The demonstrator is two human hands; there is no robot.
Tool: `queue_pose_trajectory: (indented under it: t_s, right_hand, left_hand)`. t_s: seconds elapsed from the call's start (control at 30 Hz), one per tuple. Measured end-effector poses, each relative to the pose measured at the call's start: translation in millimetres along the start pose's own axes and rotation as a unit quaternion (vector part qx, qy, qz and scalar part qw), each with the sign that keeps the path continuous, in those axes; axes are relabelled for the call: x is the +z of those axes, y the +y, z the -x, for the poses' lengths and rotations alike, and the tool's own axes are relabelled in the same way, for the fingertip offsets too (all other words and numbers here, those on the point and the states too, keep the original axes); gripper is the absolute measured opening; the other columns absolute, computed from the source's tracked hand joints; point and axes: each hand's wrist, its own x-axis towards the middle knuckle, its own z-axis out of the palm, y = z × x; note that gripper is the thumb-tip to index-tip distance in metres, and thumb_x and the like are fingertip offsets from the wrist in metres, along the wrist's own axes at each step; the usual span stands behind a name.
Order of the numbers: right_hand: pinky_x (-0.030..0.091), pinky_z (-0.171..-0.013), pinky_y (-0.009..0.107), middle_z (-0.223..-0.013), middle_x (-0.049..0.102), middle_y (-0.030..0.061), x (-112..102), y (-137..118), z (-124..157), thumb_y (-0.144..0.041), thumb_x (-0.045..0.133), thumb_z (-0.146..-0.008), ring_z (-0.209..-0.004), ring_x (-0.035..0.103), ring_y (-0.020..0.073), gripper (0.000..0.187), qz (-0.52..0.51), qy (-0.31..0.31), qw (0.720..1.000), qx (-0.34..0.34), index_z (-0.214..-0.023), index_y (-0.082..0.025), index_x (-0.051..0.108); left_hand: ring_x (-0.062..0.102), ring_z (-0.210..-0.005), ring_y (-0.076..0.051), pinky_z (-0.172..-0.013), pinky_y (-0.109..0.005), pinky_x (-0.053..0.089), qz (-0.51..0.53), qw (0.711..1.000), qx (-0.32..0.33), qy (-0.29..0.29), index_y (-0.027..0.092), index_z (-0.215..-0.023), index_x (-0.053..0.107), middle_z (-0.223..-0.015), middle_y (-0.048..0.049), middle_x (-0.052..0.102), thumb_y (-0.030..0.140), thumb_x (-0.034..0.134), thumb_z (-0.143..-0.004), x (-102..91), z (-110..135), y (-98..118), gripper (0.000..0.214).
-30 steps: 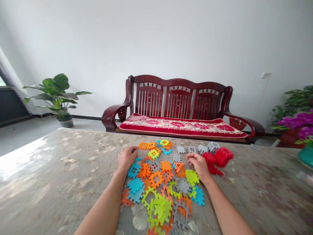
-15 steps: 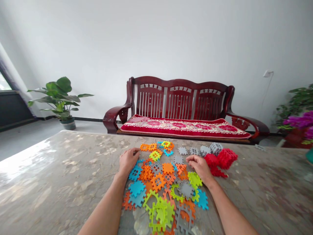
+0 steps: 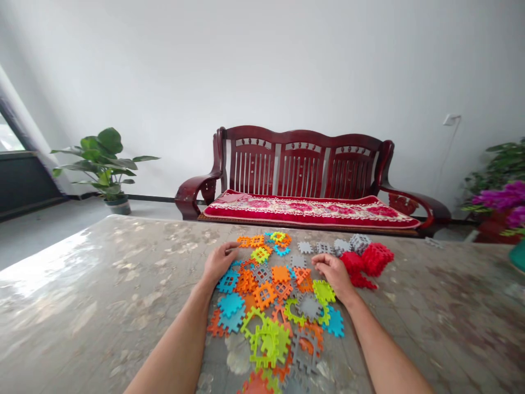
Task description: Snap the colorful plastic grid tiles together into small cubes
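A spread of flat interlocking plastic tiles (image 3: pixel 270 298) in orange, blue, green and grey lies on the marbled table (image 3: pixel 102 290) in front of me. My left hand (image 3: pixel 219 264) rests on the pile's left edge, fingers curled loosely over blue and orange tiles. My right hand (image 3: pixel 334 273) sits on the pile's right side, fingers curled down onto the tiles; what they hold, if anything, is hidden. Just right of that hand stand red tile cubes (image 3: pixel 371 260) and a grey tile cube (image 3: pixel 360 242).
Beyond the table stands a dark wooden bench (image 3: pixel 303 175) with a red patterned cushion. A potted plant (image 3: pixel 106 164) is on the floor at left. Purple flowers (image 3: pixel 502 200) and a teal pot's edge (image 3: pixel 517 254) are at the far right.
The view shifted slightly. Both hands stayed on the tiles in nearly the same places.
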Motion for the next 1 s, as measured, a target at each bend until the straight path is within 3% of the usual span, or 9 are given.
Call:
queue_pose_trajectory:
  t_s: [0.3, 0.47, 0.6, 0.73, 0.83, 1.0]
  right_hand:
    - [0.044, -0.06, 0.028, -0.077, 0.07, 0.0031, -1, 1, 1, -0.032, 0.059, -0.059, -0.07, 0.059, 0.0182, 0.024, -0.041, 0.011, 0.999, 0.005, -0.078, -0.02, 0.068]
    - [0.048, -0.07, 0.03, -0.084, 0.071, 0.0042, -7, -5, 5, -0.039, 0.065, -0.061, -0.077, 0.062, 0.0197, 0.032, -0.049, -0.018, 0.999, 0.006, -0.086, -0.019, 0.069]
    - [0.048, -0.09, 0.037, -0.108, 0.07, 0.0087, -18, -13, 15, -0.053, 0.068, -0.067, -0.102, 0.062, 0.0242, 0.048, -0.045, -0.069, 0.997, -0.001, -0.102, -0.02, 0.067]
    - [0.036, -0.107, 0.045, -0.141, 0.05, 0.0129, -33, -19, 31, -0.069, 0.066, -0.066, -0.13, 0.045, 0.0289, 0.08, 0.011, -0.154, 0.987, -0.042, -0.129, -0.023, 0.054]
    - [0.022, -0.114, 0.049, -0.153, 0.033, 0.0122, -44, -24, 46, -0.07, 0.066, -0.066, -0.142, 0.027, 0.0296, 0.093, 0.085, -0.209, 0.97, -0.089, -0.142, -0.023, 0.041]
    - [0.017, -0.115, 0.05, -0.159, 0.013, 0.0111, -52, -27, 69, -0.053, 0.082, -0.052, -0.145, 0.014, 0.0342, 0.107, 0.241, -0.273, 0.925, -0.106, -0.146, -0.028, 0.036]
  left_hand:
    - [0.068, -0.085, -0.022, -0.08, -0.033, 0.053, 0.123, 0.992, 0.003, -0.015, 0.015, -0.105, 0.07, -0.094, -0.0052, 0.075, 0.05, 0.06, -0.07, -3.5, 7, 2, 0.051]
    - [0.065, -0.101, -0.023, -0.096, -0.035, 0.048, 0.071, 0.993, 0.043, -0.087, 0.017, -0.105, 0.069, -0.106, -0.005, 0.073, 0.052, 0.057, -0.074, -0.3, 15, 5, 0.048]
    - [0.059, -0.115, -0.023, -0.106, -0.036, 0.041, 0.017, 0.993, 0.067, -0.097, 0.019, -0.116, 0.065, -0.121, -0.0045, 0.068, 0.055, 0.048, -0.083, -9.1, 36, 21, 0.052]
    - [0.051, -0.127, -0.024, -0.11, -0.037, 0.037, -0.012, 0.991, 0.077, -0.105, 0.021, -0.129, 0.058, -0.136, -0.0054, 0.058, 0.058, 0.042, -0.087, -23.8, 64, 35, 0.058]
    - [0.032, -0.141, -0.028, -0.114, -0.044, 0.027, -0.079, 0.983, 0.126, -0.11, 0.024, -0.136, 0.052, -0.149, -0.0084, 0.043, 0.061, 0.046, -0.085, -30.1, 86, 44, 0.064]
    - [0.018, -0.144, -0.036, -0.115, -0.057, 0.015, -0.174, 0.924, 0.265, -0.213, 0.032, -0.145, 0.038, -0.157, -0.0095, 0.027, 0.068, 0.062, -0.071, -21.5, 126, 71, 0.086]
